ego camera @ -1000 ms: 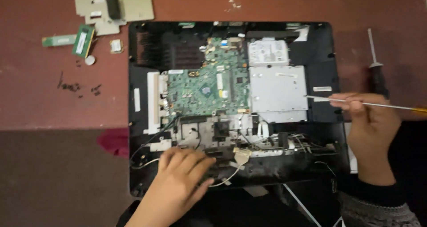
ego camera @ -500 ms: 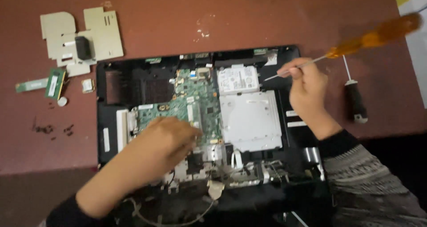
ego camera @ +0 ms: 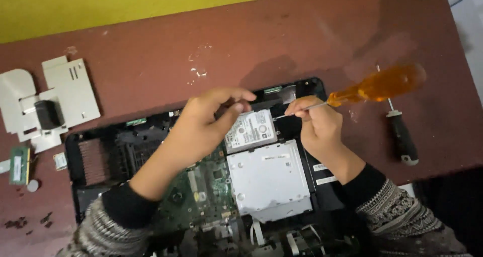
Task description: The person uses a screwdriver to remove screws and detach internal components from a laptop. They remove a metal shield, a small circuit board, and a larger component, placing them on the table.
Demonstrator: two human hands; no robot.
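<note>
I'm looking down on an opened laptop (ego camera: 95, 186) lying on the reddish surface (ego camera: 211, 40). My judgement is that the step in hand is freeing the hard drive (ego camera: 250, 131), which sits in its bay near the far edge of the case, just above the silver optical drive (ego camera: 269, 179) and right of the green board (ego camera: 206, 186).

My left hand (ego camera: 201, 128) reaches over the board, fingers curled with thumb and forefinger narrowed at the drive's far left corner; I cannot tell whether it grips anything. My right hand (ego camera: 314, 126) is closed around the thin shaft of an orange screwdriver (ego camera: 377, 86), its tip down at the drive's right edge.

The next move, I'd say, calls for a steady tip in the fastener and the left hand bracing the drive so it doesn't shift.

The case works as the one container here: it holds the board, both drives and loose cables along the near edge. Outside it lie a black screwdriver (ego camera: 402, 136) to the right, and grey cover panels (ego camera: 60, 96), a memory stick (ego camera: 19, 165) and a coin cell (ego camera: 33, 185) to the left.
</note>
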